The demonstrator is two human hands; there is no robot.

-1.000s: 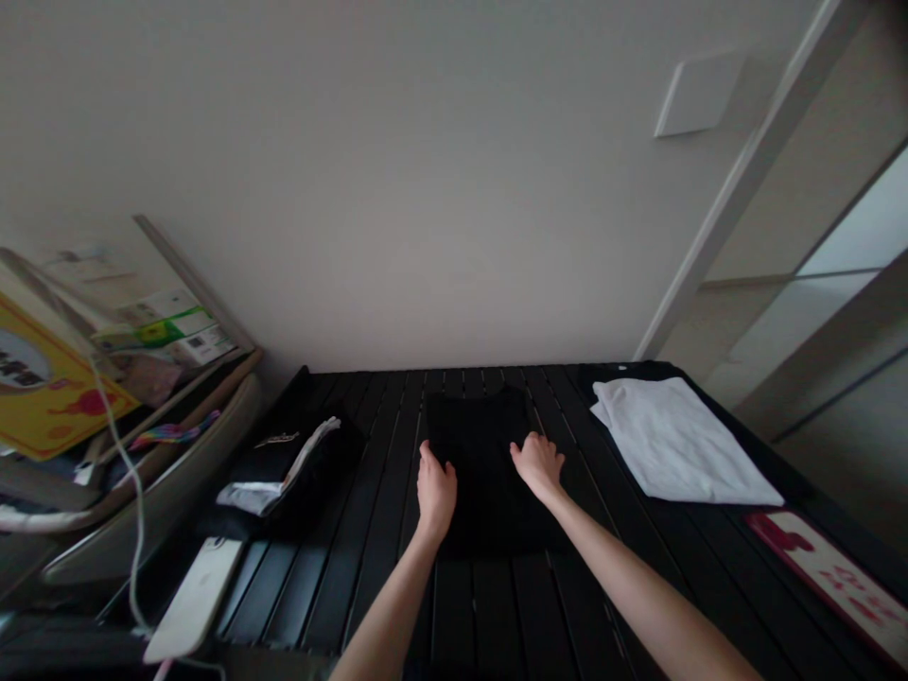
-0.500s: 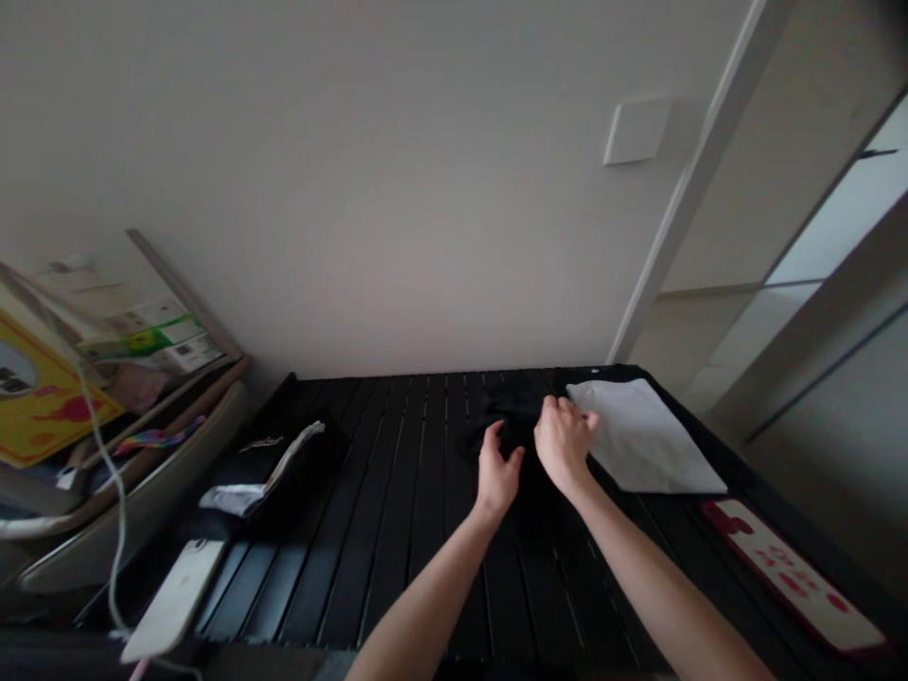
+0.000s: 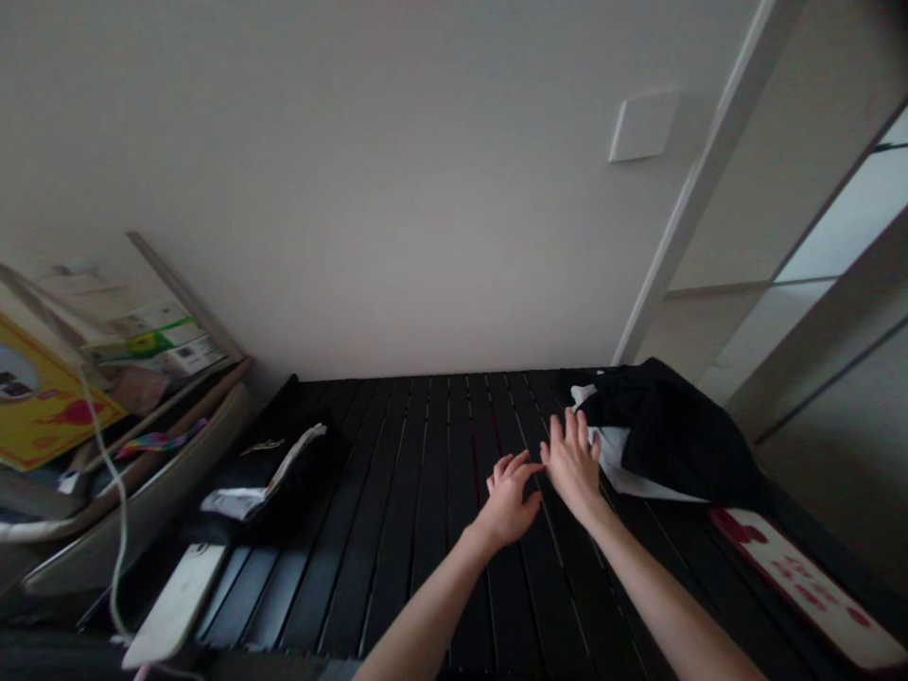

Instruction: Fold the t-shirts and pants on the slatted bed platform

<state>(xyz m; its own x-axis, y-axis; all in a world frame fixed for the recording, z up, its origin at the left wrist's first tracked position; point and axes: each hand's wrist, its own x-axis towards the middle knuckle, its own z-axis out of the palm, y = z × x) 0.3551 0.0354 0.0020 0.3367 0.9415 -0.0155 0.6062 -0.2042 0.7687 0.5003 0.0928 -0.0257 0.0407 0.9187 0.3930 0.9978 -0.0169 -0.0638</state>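
Note:
Over the black slatted surface (image 3: 397, 501) are both of my hands, close together. My left hand (image 3: 511, 499) has its fingers apart and slightly bent, holding nothing. Just to its right, my right hand (image 3: 573, 462) is open with fingers spread, near the left edge of some white fabric (image 3: 628, 476). A crumpled black cloth (image 3: 685, 430), perhaps a garment, covers most of that white fabric. Whether the right fingertips touch the fabric, I cannot tell.
Folded black-and-white fabric (image 3: 262, 473) lies on the left, with a white phone (image 3: 174, 605) and a cable (image 3: 120, 530) in front. A red-and-white case (image 3: 805, 582) lies at the right edge. A pale wall (image 3: 426, 189) stands behind; a filled bin (image 3: 213, 454) is at far left.
The black cloth that was under my hands now lies to the right, over the white fabric. My hands have let go and opened; the slats beneath them now show.

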